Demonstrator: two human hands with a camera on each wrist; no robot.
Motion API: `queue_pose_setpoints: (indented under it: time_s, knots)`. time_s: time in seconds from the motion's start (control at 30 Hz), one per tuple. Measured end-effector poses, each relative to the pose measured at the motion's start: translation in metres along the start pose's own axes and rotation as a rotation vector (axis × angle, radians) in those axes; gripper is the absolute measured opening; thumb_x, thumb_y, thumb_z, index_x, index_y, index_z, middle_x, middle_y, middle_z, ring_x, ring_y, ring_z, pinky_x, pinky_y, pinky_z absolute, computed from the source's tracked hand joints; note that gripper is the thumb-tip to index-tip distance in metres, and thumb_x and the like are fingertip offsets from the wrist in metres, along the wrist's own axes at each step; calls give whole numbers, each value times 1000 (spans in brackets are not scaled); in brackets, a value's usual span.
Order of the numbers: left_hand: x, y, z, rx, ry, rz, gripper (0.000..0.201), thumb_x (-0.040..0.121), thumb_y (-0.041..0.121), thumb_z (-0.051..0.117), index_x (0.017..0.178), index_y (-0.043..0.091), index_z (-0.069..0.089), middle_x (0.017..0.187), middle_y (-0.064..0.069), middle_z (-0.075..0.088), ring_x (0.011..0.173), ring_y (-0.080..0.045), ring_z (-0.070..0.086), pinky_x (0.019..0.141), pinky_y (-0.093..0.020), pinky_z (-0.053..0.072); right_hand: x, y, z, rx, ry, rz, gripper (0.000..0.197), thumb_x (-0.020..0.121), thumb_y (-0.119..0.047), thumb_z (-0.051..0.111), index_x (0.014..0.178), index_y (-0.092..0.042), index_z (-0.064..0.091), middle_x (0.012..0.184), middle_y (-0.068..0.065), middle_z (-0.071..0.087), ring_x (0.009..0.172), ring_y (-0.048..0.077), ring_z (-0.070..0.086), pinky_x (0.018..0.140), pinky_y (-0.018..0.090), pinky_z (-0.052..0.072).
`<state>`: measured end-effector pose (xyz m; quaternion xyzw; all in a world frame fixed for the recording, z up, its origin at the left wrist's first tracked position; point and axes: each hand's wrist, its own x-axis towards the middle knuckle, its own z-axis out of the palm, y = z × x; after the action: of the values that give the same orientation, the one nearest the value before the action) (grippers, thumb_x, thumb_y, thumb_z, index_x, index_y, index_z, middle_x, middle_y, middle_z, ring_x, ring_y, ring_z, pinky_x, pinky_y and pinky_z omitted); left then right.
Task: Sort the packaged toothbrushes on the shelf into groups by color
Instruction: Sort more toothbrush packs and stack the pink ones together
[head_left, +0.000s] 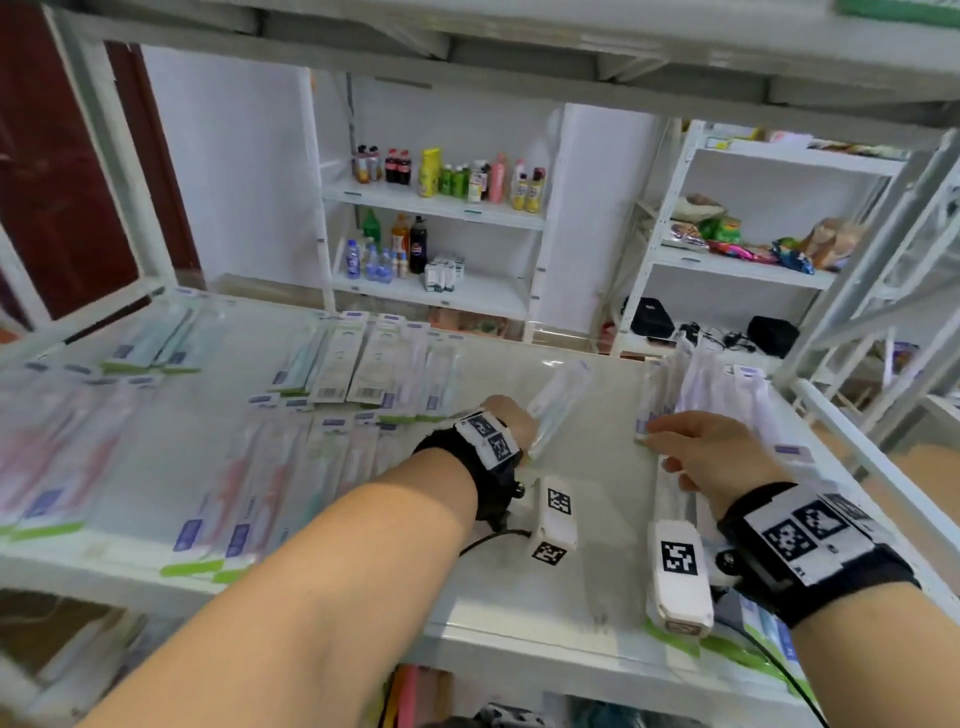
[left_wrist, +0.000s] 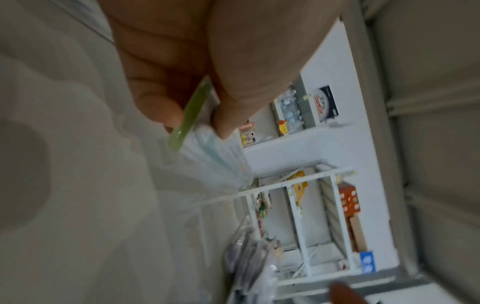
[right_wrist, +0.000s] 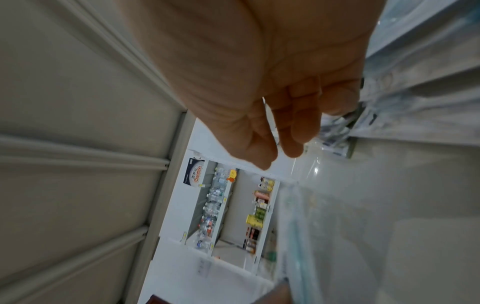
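Observation:
My left hand (head_left: 511, 415) pinches a packaged pale teal toothbrush (head_left: 558, 405) by its green-edged lower end and holds it tilted above the white shelf (head_left: 519, 613). In the left wrist view the thumb and fingers (left_wrist: 226, 115) clamp that package (left_wrist: 223, 156). My right hand (head_left: 660, 441) hovers at the foot of a leaning pile of clear packages (head_left: 717, 384) on the shelf's right side. Its fingers (right_wrist: 298, 127) hang loosely curled and hold nothing. The teal package (right_wrist: 293, 236) also shows low in the right wrist view.
Pink toothbrush packs (head_left: 67, 452) lie at the left and more pink ones (head_left: 244, 493) near the front. Teal and white packs (head_left: 363, 364) lie in rows at the back middle. An upper shelf board (head_left: 467, 31) hangs overhead. Shelves with bottles (head_left: 447, 182) stand behind.

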<state>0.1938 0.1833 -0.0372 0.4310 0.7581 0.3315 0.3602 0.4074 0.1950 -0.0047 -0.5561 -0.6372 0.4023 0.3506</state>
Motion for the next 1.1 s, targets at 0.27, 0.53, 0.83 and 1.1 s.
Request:
queue_pose_setpoints:
  time_s: [0.27, 0.53, 0.83, 1.1]
  knots:
    - [-68, -44, -56, -640, 212, 18, 26, 95, 13, 48, 70, 14, 53, 68, -3, 55, 52, -14, 57, 39, -19, 49, -36, -7, 66, 3, -234, -29, 12, 79, -9, 68, 86, -18, 67, 69, 0, 65, 54, 12, 56, 48, 24, 42]
    - [-135, -122, -122, -802, 511, -9, 18, 94, 5, 48, 79, 12, 53, 70, -7, 51, 53, -18, 49, 35, -16, 43, -73, -22, 132, -67, -447, -40, 21, 79, -13, 68, 100, -12, 63, 71, 3, 62, 54, 14, 57, 46, 23, 41]
    - [-140, -175, -170, -659, 506, -71, 13, 94, 13, 48, 83, 14, 55, 77, -9, 54, 57, -23, 50, 47, -25, 46, -99, -35, 172, -362, -436, 4, 46, 72, -33, 78, 105, -12, 52, 95, 4, 59, 82, 19, 58, 62, 22, 40]
    - [-122, -210, -204, -558, 366, -53, 15, 93, 12, 49, 78, 13, 54, 90, -20, 57, 69, -30, 57, 53, -30, 48, -107, -44, 193, -683, -334, 96, 49, 69, -45, 78, 91, -5, 63, 85, 8, 63, 80, 24, 61, 62, 25, 42]
